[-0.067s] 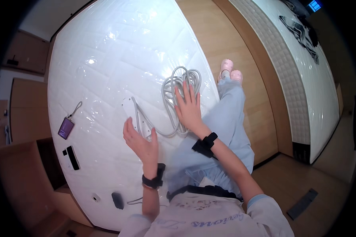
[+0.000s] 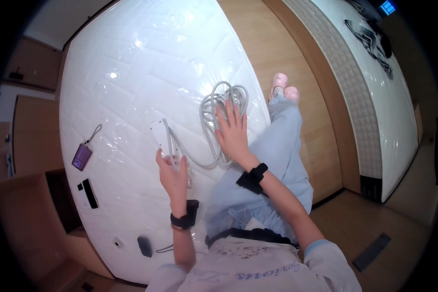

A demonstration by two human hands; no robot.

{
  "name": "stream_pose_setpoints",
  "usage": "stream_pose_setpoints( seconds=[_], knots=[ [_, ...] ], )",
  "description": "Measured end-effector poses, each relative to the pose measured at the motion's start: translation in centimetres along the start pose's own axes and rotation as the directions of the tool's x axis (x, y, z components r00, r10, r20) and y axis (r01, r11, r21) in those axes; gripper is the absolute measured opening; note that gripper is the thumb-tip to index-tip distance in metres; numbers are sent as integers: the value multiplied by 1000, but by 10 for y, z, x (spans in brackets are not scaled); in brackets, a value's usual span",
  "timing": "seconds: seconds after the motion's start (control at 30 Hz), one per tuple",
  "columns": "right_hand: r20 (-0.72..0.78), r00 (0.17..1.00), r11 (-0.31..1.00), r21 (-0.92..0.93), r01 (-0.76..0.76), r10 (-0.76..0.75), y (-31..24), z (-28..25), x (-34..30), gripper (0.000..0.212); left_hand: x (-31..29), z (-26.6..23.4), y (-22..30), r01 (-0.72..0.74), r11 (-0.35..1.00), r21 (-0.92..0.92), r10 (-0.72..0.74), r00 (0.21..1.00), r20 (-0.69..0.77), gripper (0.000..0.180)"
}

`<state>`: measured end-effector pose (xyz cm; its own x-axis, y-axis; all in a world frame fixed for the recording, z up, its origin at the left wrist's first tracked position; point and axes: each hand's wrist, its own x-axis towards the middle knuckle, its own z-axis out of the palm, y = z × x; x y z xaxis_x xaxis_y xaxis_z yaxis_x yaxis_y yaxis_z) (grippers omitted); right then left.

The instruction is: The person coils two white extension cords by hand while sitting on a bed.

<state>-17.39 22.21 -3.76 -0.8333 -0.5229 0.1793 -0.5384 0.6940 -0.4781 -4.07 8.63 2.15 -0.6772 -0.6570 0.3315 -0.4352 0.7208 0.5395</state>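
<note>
A white power strip (image 2: 159, 132) lies on the plastic-wrapped mattress, its back with small screws facing up. My left hand (image 2: 172, 176) is closed around its nearer part, thumb on one side and fingers on the other. From the strip's far end a grey cable (image 2: 192, 159) loops to the right into a loose coil (image 2: 210, 104). Flat on that coil rests my right hand (image 2: 234, 136), fingers stretched out and slightly apart, pressing on the loops rather than gripping them. Part of the strip is hidden under my left hand.
On the mattress (image 2: 131, 87) to the left lie a purple-screened device with a strap (image 2: 82, 156), a black-and-white device (image 2: 89, 193), a small white item (image 2: 118, 242) and a dark oval object (image 2: 144, 246). Another wrapped mattress (image 2: 374, 112) stands across the wooden floor (image 2: 282, 63).
My left hand has shifted slightly, and its thumb and fingers have drawn closer around the power strip. The right hand stays on the coil.
</note>
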Motion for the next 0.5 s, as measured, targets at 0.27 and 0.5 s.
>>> stream_pose_setpoints(
  seconds=[0.27,0.5],
  knots=[
    [-245,965,940,298,167,-94,-9,-23,1,33,-13,14,32,407,788,-462,-131,844,520,31],
    [-244,954,674,736,65,175,-9,-25,-4,8,-15,27,34,-62,842,-536,275,904,328,37]
  ],
)
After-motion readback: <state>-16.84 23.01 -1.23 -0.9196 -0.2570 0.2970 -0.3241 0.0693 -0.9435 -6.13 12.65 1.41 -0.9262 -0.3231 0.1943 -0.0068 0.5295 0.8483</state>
